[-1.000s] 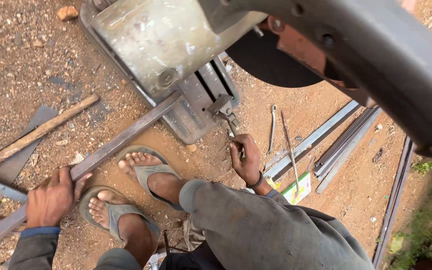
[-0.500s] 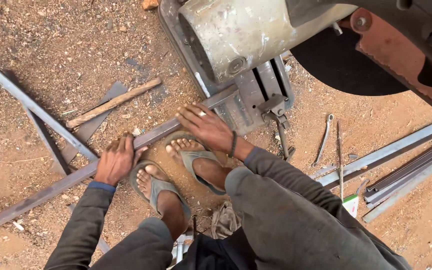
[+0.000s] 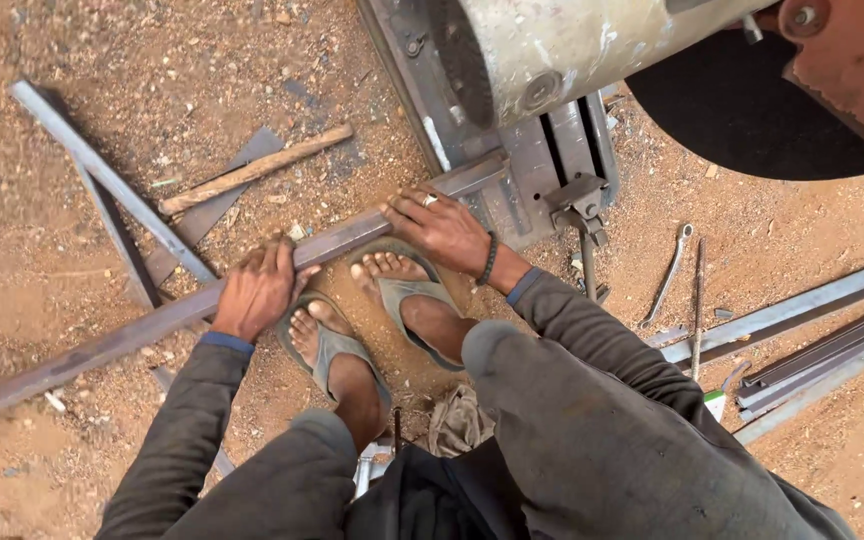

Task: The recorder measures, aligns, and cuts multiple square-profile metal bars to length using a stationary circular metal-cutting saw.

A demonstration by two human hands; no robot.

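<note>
A long square steel tube [image 3: 122, 342] lies slantwise on the dirt, its far end running into the base of a chop saw [image 3: 542, 150]. My left hand [image 3: 257, 288] presses down on the tube's middle, fingers wrapped over it. My right hand [image 3: 437, 228] rests on the tube closer to the saw, fingers laid across it, a bead bracelet on the wrist. Both my feet, in grey sandals [image 3: 337, 345], sit just behind the tube.
The saw's motor housing [image 3: 592, 45] and dark disc [image 3: 752, 110] hang above right. Its vise handle [image 3: 582, 215] sticks out. A wooden stick [image 3: 252, 172] and steel strips [image 3: 102, 170] lie left. A spanner [image 3: 670, 272], rod and more steel lengths [image 3: 812, 320] lie right.
My right hand left the ground near the steel lengths and came over onto the tube by the saw. My left hand stayed on the tube. The view swung left.
</note>
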